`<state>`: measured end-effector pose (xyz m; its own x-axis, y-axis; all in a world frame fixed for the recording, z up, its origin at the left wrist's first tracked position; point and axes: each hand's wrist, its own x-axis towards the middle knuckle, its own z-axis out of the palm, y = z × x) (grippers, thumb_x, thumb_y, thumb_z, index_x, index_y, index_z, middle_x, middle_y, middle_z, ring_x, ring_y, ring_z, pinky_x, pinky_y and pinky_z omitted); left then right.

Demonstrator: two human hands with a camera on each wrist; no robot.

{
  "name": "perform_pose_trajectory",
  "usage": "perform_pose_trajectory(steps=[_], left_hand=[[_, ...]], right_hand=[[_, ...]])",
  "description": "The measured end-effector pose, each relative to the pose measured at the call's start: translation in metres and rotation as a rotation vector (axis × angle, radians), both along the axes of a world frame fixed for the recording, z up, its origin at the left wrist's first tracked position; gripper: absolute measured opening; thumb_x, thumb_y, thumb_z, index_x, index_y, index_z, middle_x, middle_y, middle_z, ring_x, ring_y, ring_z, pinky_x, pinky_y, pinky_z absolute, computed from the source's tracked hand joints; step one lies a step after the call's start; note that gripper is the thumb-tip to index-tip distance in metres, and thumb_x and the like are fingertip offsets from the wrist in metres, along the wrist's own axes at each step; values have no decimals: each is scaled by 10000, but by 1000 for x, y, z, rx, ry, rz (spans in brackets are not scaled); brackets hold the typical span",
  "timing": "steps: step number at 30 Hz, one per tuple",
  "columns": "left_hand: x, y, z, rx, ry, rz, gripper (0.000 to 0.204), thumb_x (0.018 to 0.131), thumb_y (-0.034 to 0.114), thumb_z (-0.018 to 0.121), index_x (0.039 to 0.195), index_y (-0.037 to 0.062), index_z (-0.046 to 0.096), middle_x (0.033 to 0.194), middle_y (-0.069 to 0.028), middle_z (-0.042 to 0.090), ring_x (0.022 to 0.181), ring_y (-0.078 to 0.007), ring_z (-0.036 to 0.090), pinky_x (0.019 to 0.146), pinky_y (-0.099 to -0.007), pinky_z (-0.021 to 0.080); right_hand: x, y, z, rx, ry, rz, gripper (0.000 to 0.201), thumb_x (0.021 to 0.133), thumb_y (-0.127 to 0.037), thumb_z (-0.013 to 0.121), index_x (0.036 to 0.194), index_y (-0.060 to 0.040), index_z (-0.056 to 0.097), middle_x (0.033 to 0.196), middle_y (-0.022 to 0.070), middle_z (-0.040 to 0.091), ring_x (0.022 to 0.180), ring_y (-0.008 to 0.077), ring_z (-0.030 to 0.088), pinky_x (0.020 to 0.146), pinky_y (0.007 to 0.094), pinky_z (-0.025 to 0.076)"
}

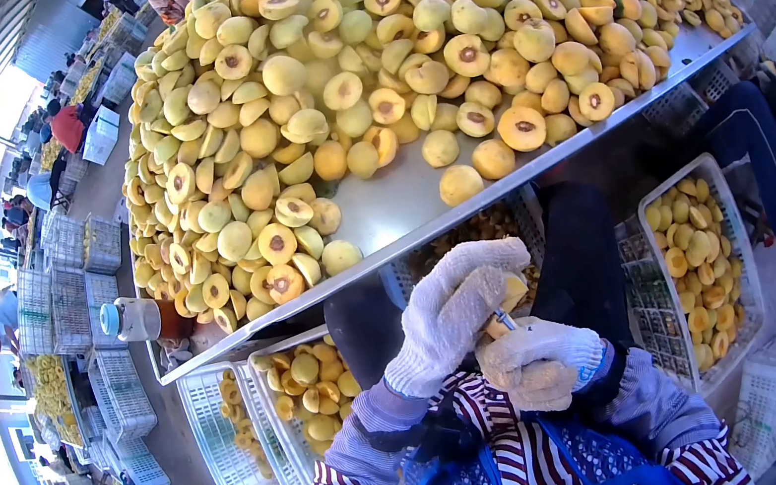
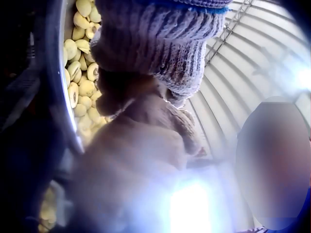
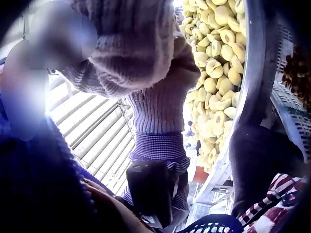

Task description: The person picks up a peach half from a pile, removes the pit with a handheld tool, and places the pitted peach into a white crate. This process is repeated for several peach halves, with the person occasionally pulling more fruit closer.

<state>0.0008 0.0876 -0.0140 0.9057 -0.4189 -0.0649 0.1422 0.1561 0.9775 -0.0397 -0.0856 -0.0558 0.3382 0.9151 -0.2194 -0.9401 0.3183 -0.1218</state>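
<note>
My left hand (image 1: 448, 309), in a white knit glove, holds a yellow peach half (image 1: 515, 291) between thumb and fingers above my lap. Close against it, my right hand (image 1: 538, 361), gloved with a stained palm side, grips a small tool (image 1: 500, 322) with a metal and blue part. The tool's tip is at the fruit; most of its handle is hidden in the fist. In the right wrist view the left glove's cuff (image 3: 156, 109) shows behind the right glove (image 3: 131, 53). The left wrist view is blurred by glare, and the fruit is hidden there.
A metal table (image 1: 382, 203) heaped with halved peaches (image 1: 283, 77) stands in front. Below its edge sits a crate of dark pits (image 1: 486, 228). Crates of peach halves stand at left (image 1: 315, 394) and right (image 1: 700, 246). A jar (image 1: 144, 319) is at the table's left corner.
</note>
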Motion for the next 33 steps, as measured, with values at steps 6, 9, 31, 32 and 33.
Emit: perform_pose_trajectory(steps=[6, 9, 31, 32, 33], left_hand=[[18, 1, -9, 234, -710, -70, 431, 1019, 338, 511, 1244, -17, 604, 1211, -184, 636, 1045, -250, 651, 901, -374, 527], [3, -8, -14, -75, -269, -28, 479, 1010, 394, 517, 1250, -14, 588, 1196, -190, 636, 1035, -269, 654, 892, -398, 538], [-121, 190, -88, 307, 34, 1039, 431, 1060, 322, 413, 1316, 1, 540, 1186, -145, 634, 1085, -261, 634, 915, -349, 524], [-146, 212, -96, 731, 13, 1047, 379, 1057, 254, 414, 1316, 16, 556, 1195, -131, 635, 1114, -266, 621, 988, -341, 472], [-174, 227, -107, 1155, -53, 936, 369, 1038, 271, 446, 1295, 41, 576, 1222, -132, 621, 1145, -291, 601, 990, -345, 465]], right_hand=[[-17, 21, -46, 851, 351, 59, 271, 995, -265, 579, 921, -7, 619, 541, 16, 520, 366, 140, 491, 336, 294, 393], [-19, -1, -49, 422, 223, 14, 252, 983, -263, 596, 916, -23, 638, 586, 43, 570, 391, 152, 524, 364, 310, 421], [9, -1, 0, -757, -477, -75, 185, 833, -142, 648, 719, -9, 591, 604, 78, 590, 437, 140, 525, 404, 259, 384], [10, 5, 0, -758, -452, -30, 187, 833, -147, 648, 719, -9, 596, 612, 76, 594, 455, 137, 534, 421, 255, 393], [12, 10, 3, -760, -431, 10, 189, 832, -153, 648, 718, -9, 600, 620, 74, 598, 472, 135, 544, 437, 250, 401]])
